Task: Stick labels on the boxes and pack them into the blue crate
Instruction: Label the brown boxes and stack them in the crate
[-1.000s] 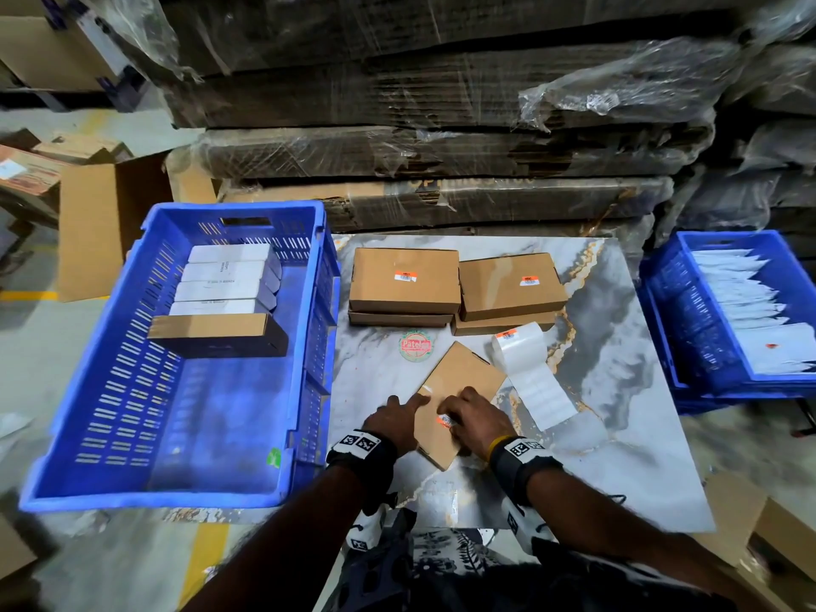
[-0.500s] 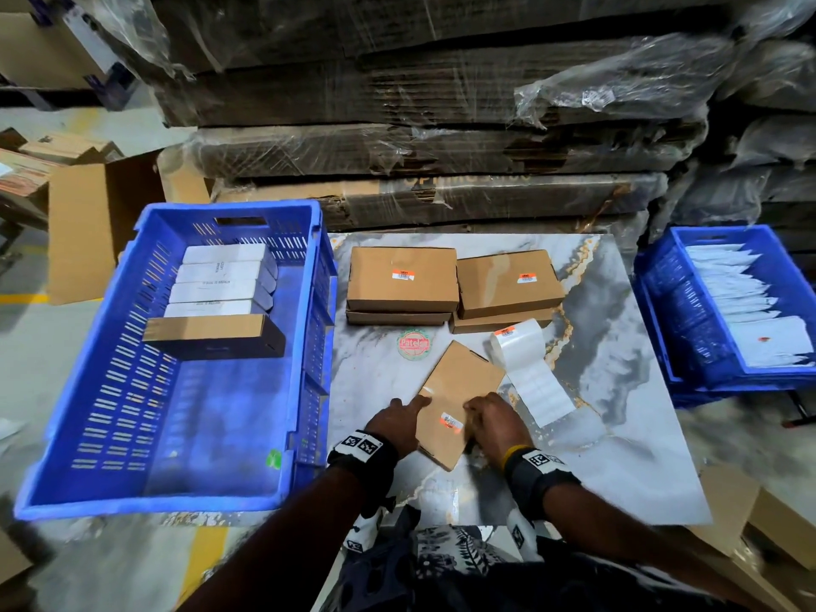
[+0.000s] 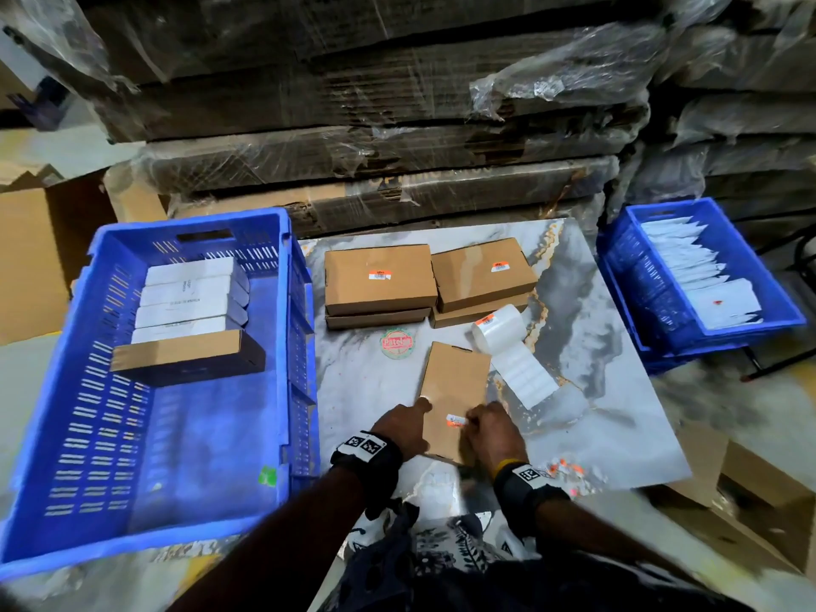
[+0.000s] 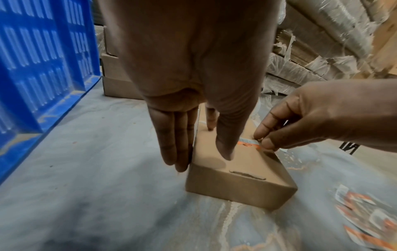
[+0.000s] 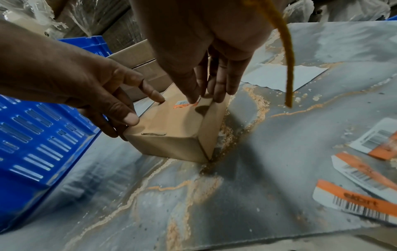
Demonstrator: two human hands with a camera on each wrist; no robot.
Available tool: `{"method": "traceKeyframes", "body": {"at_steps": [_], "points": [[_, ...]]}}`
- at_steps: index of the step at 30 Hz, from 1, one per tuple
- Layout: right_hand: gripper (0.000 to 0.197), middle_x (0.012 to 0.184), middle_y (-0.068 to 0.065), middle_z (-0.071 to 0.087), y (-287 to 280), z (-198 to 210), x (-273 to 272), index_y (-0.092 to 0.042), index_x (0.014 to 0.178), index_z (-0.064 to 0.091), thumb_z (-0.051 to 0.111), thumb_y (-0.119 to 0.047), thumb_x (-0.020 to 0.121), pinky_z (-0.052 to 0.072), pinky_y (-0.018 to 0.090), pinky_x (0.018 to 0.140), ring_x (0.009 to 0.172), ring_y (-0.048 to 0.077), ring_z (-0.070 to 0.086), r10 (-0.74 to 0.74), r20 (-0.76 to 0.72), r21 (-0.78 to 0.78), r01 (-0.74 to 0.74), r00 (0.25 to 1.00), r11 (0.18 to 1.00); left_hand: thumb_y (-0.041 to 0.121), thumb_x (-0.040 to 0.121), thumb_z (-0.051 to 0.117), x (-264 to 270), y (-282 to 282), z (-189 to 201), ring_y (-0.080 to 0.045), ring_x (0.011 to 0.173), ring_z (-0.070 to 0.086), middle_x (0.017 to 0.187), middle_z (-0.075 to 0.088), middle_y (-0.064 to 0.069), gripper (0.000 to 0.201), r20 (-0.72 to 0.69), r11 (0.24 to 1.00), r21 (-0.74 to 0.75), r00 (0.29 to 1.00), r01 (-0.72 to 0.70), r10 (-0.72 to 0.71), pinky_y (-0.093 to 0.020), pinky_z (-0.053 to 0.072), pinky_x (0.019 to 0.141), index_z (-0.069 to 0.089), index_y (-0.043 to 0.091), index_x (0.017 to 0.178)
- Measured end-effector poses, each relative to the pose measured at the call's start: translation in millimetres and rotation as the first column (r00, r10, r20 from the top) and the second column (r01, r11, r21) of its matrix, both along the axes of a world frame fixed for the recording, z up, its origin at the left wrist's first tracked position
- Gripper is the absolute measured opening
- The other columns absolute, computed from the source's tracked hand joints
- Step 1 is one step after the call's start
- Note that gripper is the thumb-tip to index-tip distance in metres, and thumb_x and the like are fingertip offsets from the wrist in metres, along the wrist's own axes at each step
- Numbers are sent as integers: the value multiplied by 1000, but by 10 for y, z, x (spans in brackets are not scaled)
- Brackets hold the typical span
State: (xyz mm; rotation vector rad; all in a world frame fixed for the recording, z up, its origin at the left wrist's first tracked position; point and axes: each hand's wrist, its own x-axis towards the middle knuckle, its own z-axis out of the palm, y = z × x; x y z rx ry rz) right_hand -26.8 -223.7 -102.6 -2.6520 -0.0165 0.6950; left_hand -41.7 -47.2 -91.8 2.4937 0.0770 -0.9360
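A brown cardboard box (image 3: 455, 382) lies lengthwise on the marble table (image 3: 609, 390), right of the big blue crate (image 3: 304, 346). An orange-and-white label (image 3: 456, 420) sits on its near end. My left hand (image 3: 402, 424) steadies it: straight fingers (image 4: 176, 144) along the left side, thumb and forefinger on top. My right hand (image 3: 490, 428) holds the right edge, thumb (image 5: 191, 95) on the label (image 5: 182, 104), fingers down the side. The crate holds several white boxes (image 3: 185, 298) and a brown one (image 3: 185, 353).
Two low stacks of labelled brown boxes (image 3: 379, 276) (image 3: 483, 273) stand at the table's back. A white label roll (image 3: 499, 329) trails a strip beside my box. Loose labels (image 5: 354, 173) lie at the near right. A smaller blue crate (image 3: 618, 267) of white sheets stands right.
The box has turned from a slant to lie nearly straight away from me. My right hand slid off the label toward the right edge, so the label now shows.
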Motion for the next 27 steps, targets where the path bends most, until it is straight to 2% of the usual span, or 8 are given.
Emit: {"method": "traceKeyframes", "body": {"at_steps": [3, 7, 15, 19, 27], "points": [[26, 112, 8, 54, 32, 31, -61, -21, 104, 68, 48, -26, 89, 52, 37, 89, 98, 29, 63, -23, 40, -42, 25, 999, 999, 25, 83, 70, -22, 0, -1, -38, 116, 58, 128, 57, -23, 75, -6, 999, -2, 999, 40, -40, -39, 50, 94, 31, 19, 147], [26, 113, 6, 54, 59, 74, -94, -23, 107, 68, 51, -25, 87, 51, 37, 88, 103, 29, 62, -27, 48, -101, 31, 999, 994, 29, 83, 69, -45, 13, 4, -39, 117, 57, 130, 55, -23, 78, -19, 995, 3, 995, 98, -98, -41, 50, 95, 28, 19, 149], [24, 112, 6, 57, 109, 19, -134, -21, 106, 69, 52, -25, 89, 52, 36, 84, 103, 28, 62, -81, 74, -119, 89, 994, 989, 32, 82, 71, -42, 39, 2, -37, 117, 57, 131, 55, -23, 85, -27, 987, 17, 986, 163, -162, -38, 49, 93, 24, 18, 152], [24, 113, 7, 57, 137, 1, -143, -23, 106, 69, 53, -24, 88, 52, 37, 85, 102, 29, 63, -154, 82, -112, 162, 985, 980, 32, 82, 72, -38, 51, -1, -36, 119, 56, 133, 55, -23, 88, -37, 985, 11, 984, 173, -172, -37, 47, 93, 23, 18, 153], [26, 116, 8, 58, 162, -16, -136, -24, 111, 69, 54, -24, 90, 50, 38, 89, 107, 31, 62, -194, 61, -117, 200, 979, 973, 31, 83, 72, -33, 66, 12, -36, 120, 56, 134, 54, -22, 88, -44, 981, 4, 980, 195, -195, -37, 47, 94, 22, 18, 153]]}}
